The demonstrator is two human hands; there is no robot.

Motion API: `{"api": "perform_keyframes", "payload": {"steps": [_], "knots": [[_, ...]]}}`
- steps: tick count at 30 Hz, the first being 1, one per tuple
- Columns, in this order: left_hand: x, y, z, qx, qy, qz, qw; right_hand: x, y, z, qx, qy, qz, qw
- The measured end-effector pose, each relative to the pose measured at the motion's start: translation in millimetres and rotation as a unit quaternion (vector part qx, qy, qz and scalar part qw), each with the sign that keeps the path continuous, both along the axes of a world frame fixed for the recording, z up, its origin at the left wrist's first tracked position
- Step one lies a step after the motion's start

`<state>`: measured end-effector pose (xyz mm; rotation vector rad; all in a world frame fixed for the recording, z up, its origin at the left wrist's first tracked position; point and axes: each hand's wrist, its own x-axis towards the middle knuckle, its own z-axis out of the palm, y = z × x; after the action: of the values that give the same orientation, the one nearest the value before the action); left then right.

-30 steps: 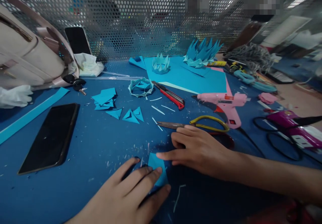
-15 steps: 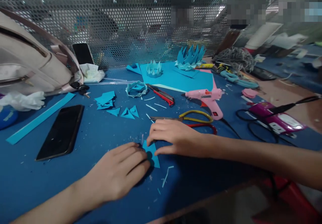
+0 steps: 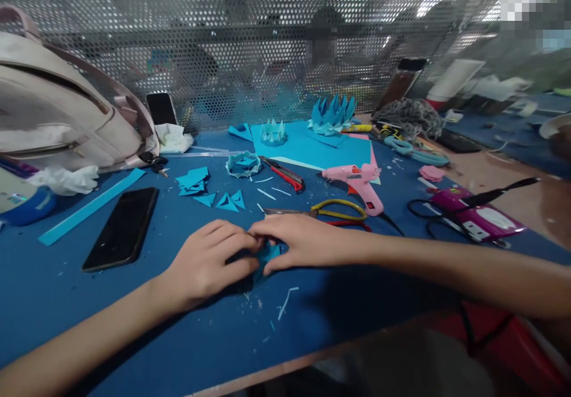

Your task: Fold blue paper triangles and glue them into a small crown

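A small piece of blue paper (image 3: 270, 253) lies low over the table between my hands, mostly covered by fingers. My left hand (image 3: 214, 260) is closed at its left edge, thumb and fingers together. From the right, my right hand (image 3: 297, 241) pinches the same paper, with its fingertips meeting those of the left. Just beyond the right hand are scissors (image 3: 341, 208) with one yellow and one red handle. Folded blue paper triangles (image 3: 228, 202) and a stack of blue pieces (image 3: 194, 181) lie farther off, near a ring of folded paper (image 3: 243, 165).
A pink glue gun (image 3: 357, 177) and a red utility knife (image 3: 285, 175) lie beyond the hands. Spiky paper crowns (image 3: 332, 114) stand on a blue sheet (image 3: 294, 147). At left are a black phone (image 3: 121, 228), a blue strip (image 3: 93, 205) and a backpack (image 3: 66, 111).
My left hand has shifted up and my right hand slightly left, bringing their fingertips together. The paper between them is more covered. The camera view has tilted and shifted slightly.
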<state>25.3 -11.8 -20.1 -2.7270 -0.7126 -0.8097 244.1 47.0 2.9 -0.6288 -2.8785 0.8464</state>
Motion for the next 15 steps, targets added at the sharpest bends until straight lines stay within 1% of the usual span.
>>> {"api": "perform_keyframes", "payload": {"steps": [3,5,8,11,13,15], "knots": [[-1.9,6.4,5.2,-0.006,-0.021,0.007,1.000,-3.1,-4.3,3.8,-0.014,-0.044,-0.043,0.998],[-3.1,5.7,8.5,-0.005,-0.035,0.012,0.999,-3.4,-7.5,6.4,-0.054,-0.061,-0.069,0.994],[-4.7,-5.5,9.8,0.005,-0.041,0.014,0.999,-1.1,-11.3,9.5,-0.134,-0.067,-0.081,0.985],[-6.3,-22.0,7.2,0.000,-0.040,0.002,0.999,1.7,-13.7,8.4,-0.193,-0.042,-0.074,0.978],[-7.5,-30.0,5.2,-0.017,-0.053,0.015,0.998,1.3,-15.2,4.8,-0.289,-0.012,-0.055,0.956],[-9.1,-33.1,5.0,-0.048,-0.072,0.041,0.995,-1.1,-17.1,0.9,-0.405,0.020,-0.032,0.913]]}}
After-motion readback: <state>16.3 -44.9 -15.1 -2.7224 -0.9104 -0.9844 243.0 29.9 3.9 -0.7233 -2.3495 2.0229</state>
